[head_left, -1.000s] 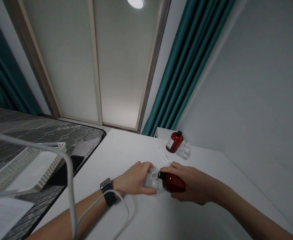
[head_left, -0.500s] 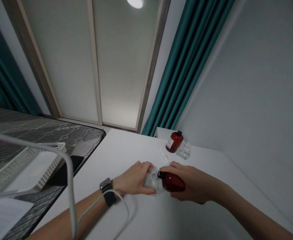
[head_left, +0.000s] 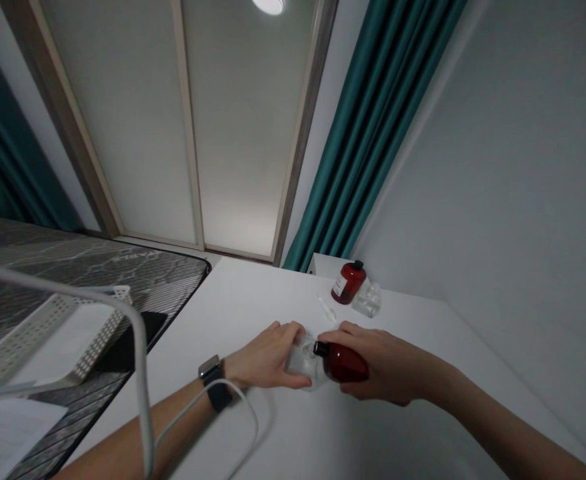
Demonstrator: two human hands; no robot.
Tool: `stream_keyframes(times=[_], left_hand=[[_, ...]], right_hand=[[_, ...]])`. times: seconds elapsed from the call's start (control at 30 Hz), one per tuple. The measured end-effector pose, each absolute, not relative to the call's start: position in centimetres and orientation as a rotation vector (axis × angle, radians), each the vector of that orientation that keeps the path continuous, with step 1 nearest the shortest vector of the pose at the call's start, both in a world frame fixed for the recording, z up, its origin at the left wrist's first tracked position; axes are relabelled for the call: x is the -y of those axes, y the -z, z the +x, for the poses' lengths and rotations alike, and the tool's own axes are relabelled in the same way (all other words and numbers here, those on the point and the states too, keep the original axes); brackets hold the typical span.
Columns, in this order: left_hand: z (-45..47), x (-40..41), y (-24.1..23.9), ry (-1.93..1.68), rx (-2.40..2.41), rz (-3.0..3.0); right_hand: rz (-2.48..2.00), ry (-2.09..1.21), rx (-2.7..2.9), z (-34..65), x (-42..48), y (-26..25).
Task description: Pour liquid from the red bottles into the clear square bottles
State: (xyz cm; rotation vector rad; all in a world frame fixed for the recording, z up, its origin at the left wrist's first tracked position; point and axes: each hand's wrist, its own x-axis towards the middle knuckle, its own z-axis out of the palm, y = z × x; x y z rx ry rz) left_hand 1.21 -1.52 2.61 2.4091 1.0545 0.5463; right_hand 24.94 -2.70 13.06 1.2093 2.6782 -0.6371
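Note:
A clear glass container (head_left: 303, 360) stands on the white table, with the fingers and thumb of my left hand (head_left: 267, 357) curled around its near-left side. My right hand (head_left: 383, 367) grips a dark red bottle (head_left: 345, 363), tipped over so that its black neck points left, above the mouth of the clear container. Whether liquid is flowing is too small to make out. Beyond my hands, a second red bottle (head_left: 349, 283) with a white label and black cap stands upright. Beside it is another clear container (head_left: 367, 300). A thin clear dropper-like piece (head_left: 327, 310) lies nearby.
A white perforated basket (head_left: 93, 340) and papers (head_left: 13, 433) are at the left on a grey patterned surface (head_left: 163, 267). A white cable (head_left: 253, 413) loops over my left wrist, and a grey curved bar (head_left: 140, 347) crosses in front. A wall bounds the right.
Almost nothing differs. The tilted red bottle and my hands keep their places, apart from a very slight shift of the whole view.

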Motion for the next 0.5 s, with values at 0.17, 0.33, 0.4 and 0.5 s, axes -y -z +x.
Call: stream_keyframes(times=[0.17, 0.33, 0.4, 0.5], left_hand=[[1.20, 1.51, -2.59, -0.538, -1.068, 2.411], [1.23, 1.51, -2.53, -0.541, -1.071, 2.419], [1.23, 1.54, -2.59, -0.543, -1.074, 2.417], [1.20, 1.59, -2.72, -0.534, -1.080, 2.415]], right_hand=[[1.215, 0.627, -2.678, 24.99, 2.64, -12.84], [1.208, 0.624, -2.683, 24.99, 2.60, -12.89], [1.210, 0.631, -2.674, 24.94, 2.62, -12.97], [1.219, 0.615, -2.678, 24.89, 2.65, -13.00]])
